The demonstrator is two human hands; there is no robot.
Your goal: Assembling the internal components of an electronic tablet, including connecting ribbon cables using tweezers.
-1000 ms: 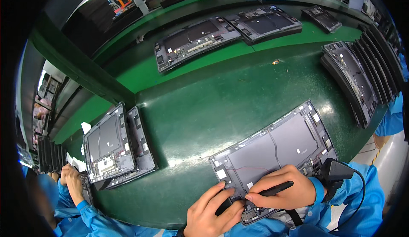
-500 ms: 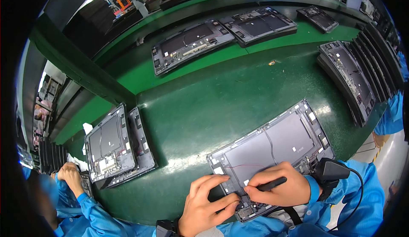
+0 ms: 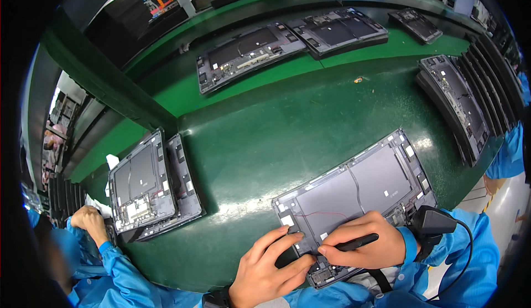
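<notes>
While right fingers (image 3: 348, 232) grip black tool (image 3: 359, 242) | left fingers (image 3: 269, 242) splayed | grey casing (image 3: 334, 200), white patches (image 3: 287, 220)

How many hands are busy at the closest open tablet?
2: the left hand at the left end of the tablet, the right hand above it, holding a black pen-like tool.

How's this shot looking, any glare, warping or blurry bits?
In the head view, pale glare streaks the green worktop; in the head view, fisheye distortion bows its far edge and corners go black; also in the head view, a co-worker's head is blurred, while the right hand looks reasonably sharp.
</notes>
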